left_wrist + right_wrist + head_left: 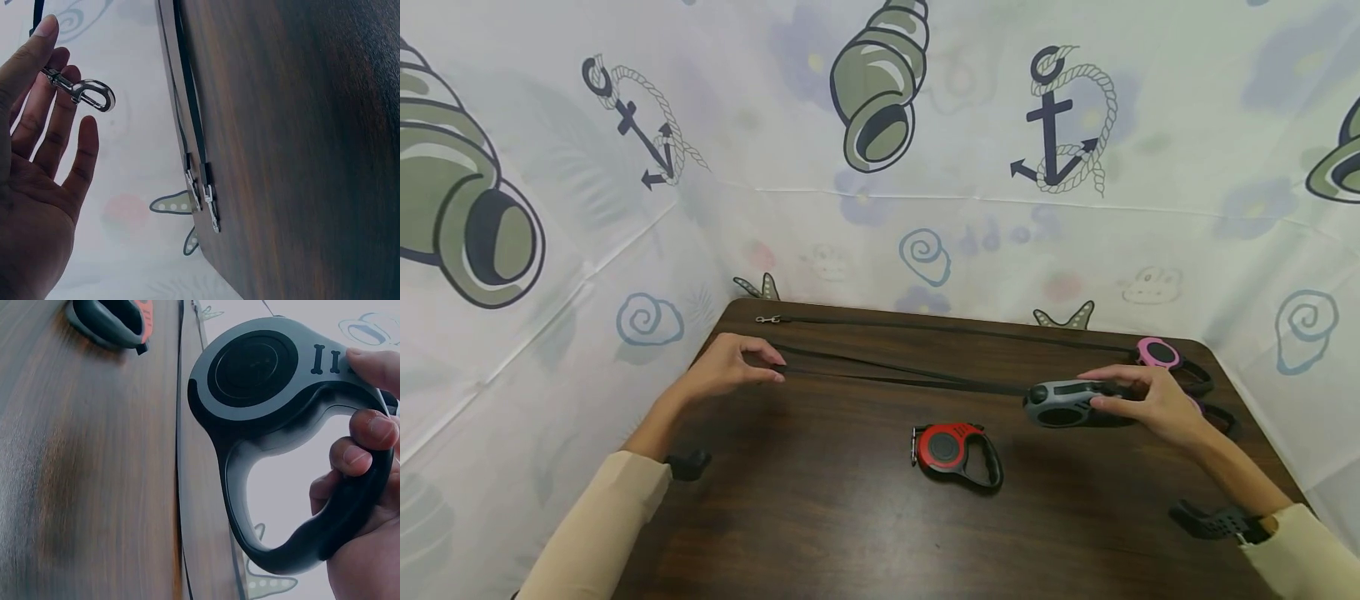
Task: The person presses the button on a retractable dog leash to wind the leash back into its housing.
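Note:
My right hand point(1153, 404) grips the black handle of a grey retractable dog leash point(306, 347), held above the right side of the table. Its dark strap point(865, 377) stretches leftward to my left hand point(726, 367). In the left wrist view, the left thumb and fingers pinch the strap's end by its metal snap hook point(94, 94), while the other fingers spread out. A red retractable leash point(951, 454) lies on the table between the hands, its strap wound in.
On the brown table point(820, 517), a pink retractable leash point(1157, 352) lies at the back right, its strap point(925, 327) drawn out leftward. A second pink leash shows partly behind my right hand. Two metal hooks point(211, 209) lie at the far left. Patterned cloth point(970, 108) surrounds the table's back and sides.

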`<state>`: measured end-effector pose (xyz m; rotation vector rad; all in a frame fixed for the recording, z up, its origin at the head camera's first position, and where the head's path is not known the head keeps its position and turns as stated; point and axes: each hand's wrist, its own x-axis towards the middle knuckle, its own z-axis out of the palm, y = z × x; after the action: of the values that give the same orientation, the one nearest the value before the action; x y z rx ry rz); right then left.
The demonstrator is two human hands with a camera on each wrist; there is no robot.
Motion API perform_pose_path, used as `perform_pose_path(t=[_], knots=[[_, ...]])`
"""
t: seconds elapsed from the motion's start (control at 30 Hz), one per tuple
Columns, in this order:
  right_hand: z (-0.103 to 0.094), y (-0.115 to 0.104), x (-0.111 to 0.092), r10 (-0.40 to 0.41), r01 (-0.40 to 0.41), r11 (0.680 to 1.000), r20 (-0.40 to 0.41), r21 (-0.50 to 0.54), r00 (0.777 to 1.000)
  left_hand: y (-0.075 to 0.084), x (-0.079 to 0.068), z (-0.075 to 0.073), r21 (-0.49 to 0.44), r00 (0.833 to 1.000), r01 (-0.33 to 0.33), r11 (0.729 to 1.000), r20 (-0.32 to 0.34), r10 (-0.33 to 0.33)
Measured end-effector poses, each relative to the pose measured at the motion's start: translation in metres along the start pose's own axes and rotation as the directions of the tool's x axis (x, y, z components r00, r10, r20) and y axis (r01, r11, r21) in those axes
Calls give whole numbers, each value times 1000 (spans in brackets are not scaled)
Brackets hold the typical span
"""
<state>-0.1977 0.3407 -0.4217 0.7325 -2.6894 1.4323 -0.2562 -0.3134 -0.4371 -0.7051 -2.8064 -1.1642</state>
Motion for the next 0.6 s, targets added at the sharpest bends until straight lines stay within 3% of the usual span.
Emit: perform_pose_path(t=[0.33,0.6], knots=[[11,-6,7,-11,11,1000,-12,9,1000,12,3,6,-11,1000,1,1000,18,0],[21,-11,15,-27,26,996,17,90,999,17,8,15,-25,999,-16,1000,36,17]])
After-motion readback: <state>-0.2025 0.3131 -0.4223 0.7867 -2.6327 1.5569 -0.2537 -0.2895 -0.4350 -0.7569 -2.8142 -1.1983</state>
